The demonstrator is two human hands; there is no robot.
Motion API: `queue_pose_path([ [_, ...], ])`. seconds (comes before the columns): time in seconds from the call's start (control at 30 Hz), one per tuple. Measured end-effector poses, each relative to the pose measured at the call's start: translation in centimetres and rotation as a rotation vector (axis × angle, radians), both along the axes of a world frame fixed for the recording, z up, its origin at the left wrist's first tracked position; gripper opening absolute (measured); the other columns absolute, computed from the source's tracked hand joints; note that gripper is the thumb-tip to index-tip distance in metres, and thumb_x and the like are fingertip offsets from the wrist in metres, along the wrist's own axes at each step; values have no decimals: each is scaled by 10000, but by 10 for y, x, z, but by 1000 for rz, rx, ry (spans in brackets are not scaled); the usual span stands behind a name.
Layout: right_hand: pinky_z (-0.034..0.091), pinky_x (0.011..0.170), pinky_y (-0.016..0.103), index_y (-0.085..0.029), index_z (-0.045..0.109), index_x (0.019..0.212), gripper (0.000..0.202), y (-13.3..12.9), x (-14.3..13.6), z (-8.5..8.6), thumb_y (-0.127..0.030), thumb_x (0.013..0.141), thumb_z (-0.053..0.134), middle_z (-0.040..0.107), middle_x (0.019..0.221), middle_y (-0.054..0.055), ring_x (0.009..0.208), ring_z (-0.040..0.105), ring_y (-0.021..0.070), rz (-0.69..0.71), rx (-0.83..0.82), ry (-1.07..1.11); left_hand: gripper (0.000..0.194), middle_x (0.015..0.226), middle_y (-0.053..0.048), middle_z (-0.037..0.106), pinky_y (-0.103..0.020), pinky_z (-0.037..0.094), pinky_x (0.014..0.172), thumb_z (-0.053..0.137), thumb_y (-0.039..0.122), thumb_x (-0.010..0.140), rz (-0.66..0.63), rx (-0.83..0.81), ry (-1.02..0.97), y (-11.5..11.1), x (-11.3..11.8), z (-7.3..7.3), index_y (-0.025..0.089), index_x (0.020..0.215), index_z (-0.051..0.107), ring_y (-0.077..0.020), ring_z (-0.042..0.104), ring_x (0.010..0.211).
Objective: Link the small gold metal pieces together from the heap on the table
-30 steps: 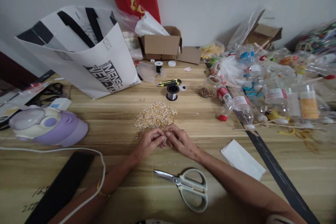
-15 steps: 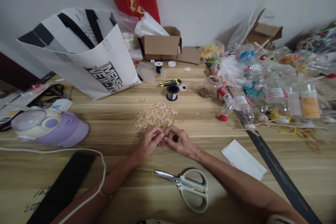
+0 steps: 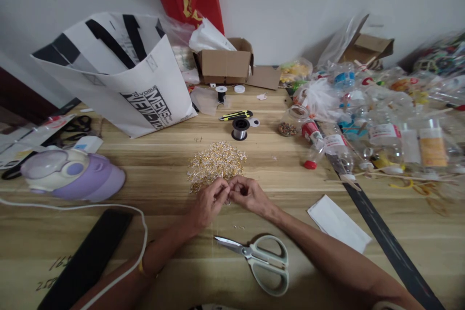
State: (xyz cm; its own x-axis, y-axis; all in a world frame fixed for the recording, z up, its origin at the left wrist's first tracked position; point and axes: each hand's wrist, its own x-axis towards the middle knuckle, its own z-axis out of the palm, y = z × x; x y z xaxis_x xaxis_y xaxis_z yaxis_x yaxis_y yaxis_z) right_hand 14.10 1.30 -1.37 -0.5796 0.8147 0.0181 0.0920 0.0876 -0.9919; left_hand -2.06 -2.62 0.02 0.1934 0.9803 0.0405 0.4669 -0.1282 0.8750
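My left hand [image 3: 211,199] and my right hand [image 3: 249,194] meet fingertip to fingertip at the near edge of a pile of small gold and silver beads or links [image 3: 217,162]. Both are closed in a pinch; whatever is between the fingertips is too small to make out. Nearer to me lie scissors [image 3: 267,259] with pale green handles, blades pointing left. A short row of tiny pieces [image 3: 239,227] rests just above them. Beyond the pile stands a spool of thin wire [image 3: 240,129], with a yellow and black cutter [image 3: 235,115] behind it.
At the left are a purple and cream device [image 3: 83,174], a white cable [image 3: 90,206] and a black slab [image 3: 89,256]. A large white bag [image 3: 160,87] stands behind. Plastic bottles [image 3: 383,131] crowd the right, near folded white paper [image 3: 338,223].
My left hand has turned slightly, its fingers now closer together against my right fingertips. The whole view has shifted a little.
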Motion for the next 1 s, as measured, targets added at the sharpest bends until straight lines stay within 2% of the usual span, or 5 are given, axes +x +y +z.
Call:
queue_pose_path([
  [0.13, 304, 475, 192, -149, 564, 738, 279, 1, -1, 2, -418, 790, 614, 562, 597, -21, 505, 416, 73, 22, -25, 47, 152, 635, 18, 565, -213, 389, 570, 443, 307, 881, -6, 21, 28, -2, -1, -3, 196, 809, 517, -125, 547, 590],
  [0.27, 311, 488, 197, -150, 575, 730, 302, 2, 0, -1, -444, 778, 624, 552, 585, -23, 518, 431, 80, 27, -47, 61, 149, 618, 22, 572, -211, 384, 559, 455, 313, 876, 3, 11, 44, -3, -1, -2, 194, 817, 522, -120, 540, 566],
  [0.6, 297, 423, 175, -147, 580, 731, 315, 7, 2, 3, -455, 764, 643, 455, 503, -62, 433, 366, 55, 17, -119, 129, 196, 614, 12, 595, -177, 381, 472, 529, 357, 828, 22, -241, -306, 7, -4, 5, 164, 816, 498, -95, 531, 519],
  [0.73, 336, 402, 178, -150, 580, 753, 288, 10, 5, -1, -430, 769, 648, 434, 481, -73, 406, 384, 60, -7, -149, 199, 200, 624, -2, 620, -175, 358, 461, 546, 341, 813, -95, -327, -240, 11, -10, 8, 144, 845, 540, -82, 497, 494],
  [1.0, 334, 397, 178, -149, 550, 747, 254, 11, 7, -7, -384, 802, 629, 453, 463, -73, 382, 376, 54, 12, -152, 266, 167, 625, -30, 648, -206, 399, 565, 532, 244, 781, -193, -278, 35, 16, -16, 11, 119, 701, 609, -118, 562, 588],
])
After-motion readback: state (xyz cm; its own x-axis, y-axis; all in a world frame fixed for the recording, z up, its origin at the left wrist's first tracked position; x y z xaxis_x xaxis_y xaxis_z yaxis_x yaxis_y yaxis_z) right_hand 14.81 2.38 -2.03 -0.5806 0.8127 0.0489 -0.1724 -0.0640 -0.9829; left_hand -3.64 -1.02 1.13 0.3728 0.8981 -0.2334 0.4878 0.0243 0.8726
